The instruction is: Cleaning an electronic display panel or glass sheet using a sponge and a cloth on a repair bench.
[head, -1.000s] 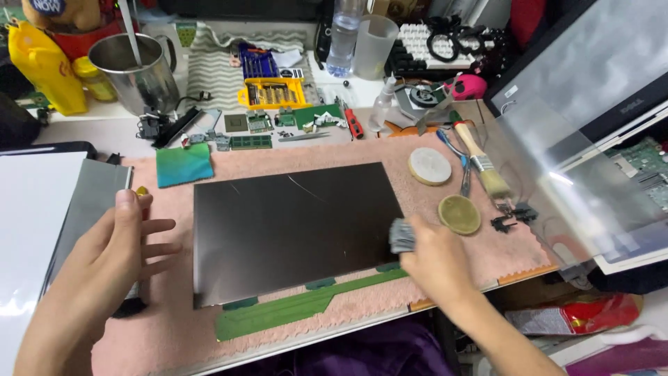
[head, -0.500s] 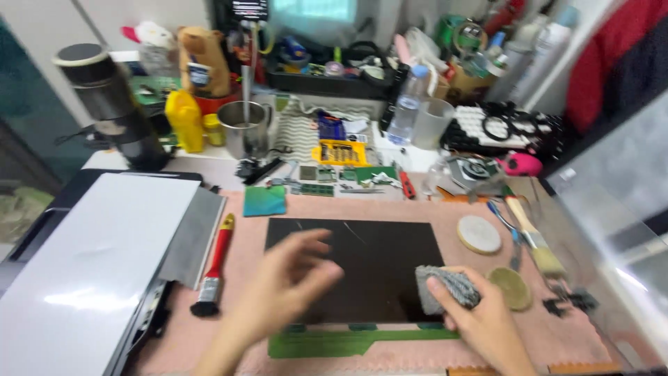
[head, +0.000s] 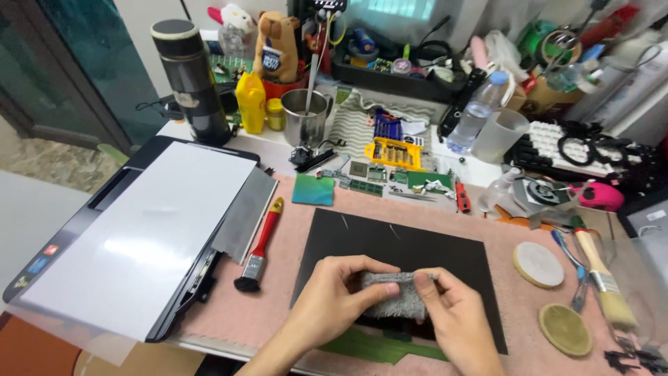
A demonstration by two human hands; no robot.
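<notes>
Grey and fuzzy, a small cloth (head: 396, 296) is pinched between both hands over the near edge of the bench: the left hand (head: 334, 303) closes its fingers (head: 362, 267) on the left end, and the right hand (head: 456, 313) closes its fingers (head: 426, 285) on the right end, so the cloth is stretched flat between them, perhaps to fold or to turn it. It hangs just above a black flat panel (head: 403, 251), thin, matt and rectangular, which lies on a pink soft mat (head: 278, 278); the mat probably keeps the panel from scratches. A green strip (head: 369, 346) runs along the near side of the panel. Left of the panel lies a small brush with a red handle (head: 261, 244), its dark bristles toward the near edge, and beyond it a large white sheet on a dark frame (head: 139, 237) reaches to the left edge. Toward the right edge lie two round pads (head: 550, 296), one pale and one olive, and a paintbrush with a wooden handle (head: 602, 278). At the far edge stand a steel cup (head: 306, 118), a yellow bottle (head: 250, 104) and a clear water bottle (head: 476, 111).
</notes>
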